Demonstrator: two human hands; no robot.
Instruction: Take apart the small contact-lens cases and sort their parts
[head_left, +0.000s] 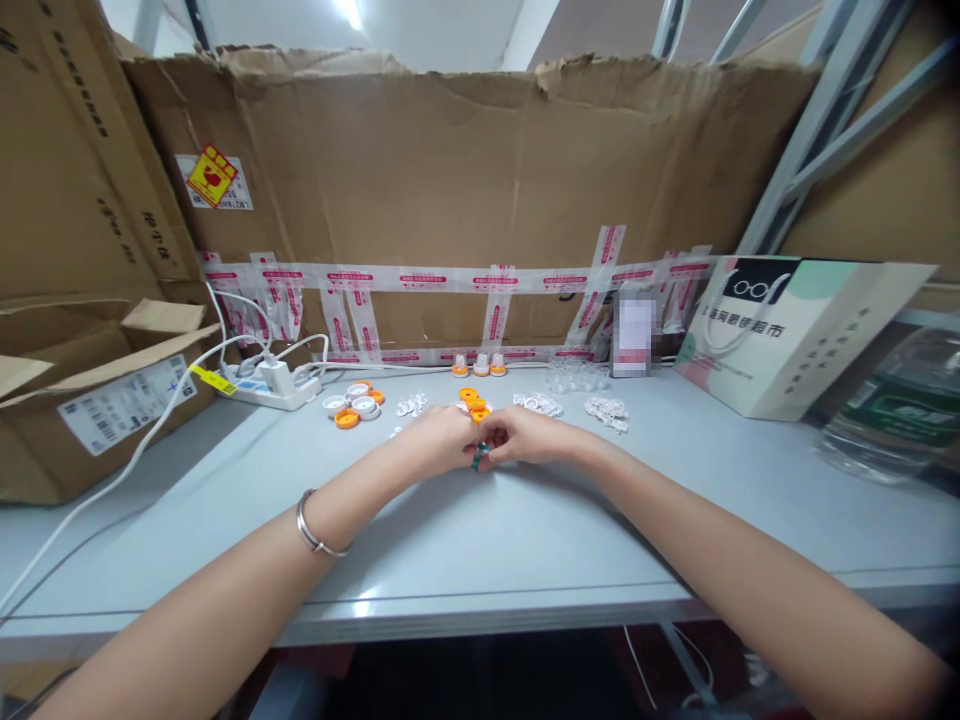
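Observation:
My left hand (444,440) and my right hand (519,434) meet above the middle of the table, fingers pinched together. Between their fingertips is a small green piece (480,456), mostly covered, so I cannot tell its exact kind. Just behind my hands are orange ring-shaped caps (471,396). Farther back, three clear-domed pieces with orange bases (481,366) stand in a row. White and orange round caps (363,404) lie to the left. Small white plastic parts (537,404) are heaped behind my right hand, with another white pile (607,412) to its right.
Clear plastic cups (576,376) stand at the back. A power strip (279,388) with white cables and an open carton (112,390) are on the left. On the right are a paper bag (780,340) and a large water bottle (896,405). Tall cardboard (450,170) closes the rear.

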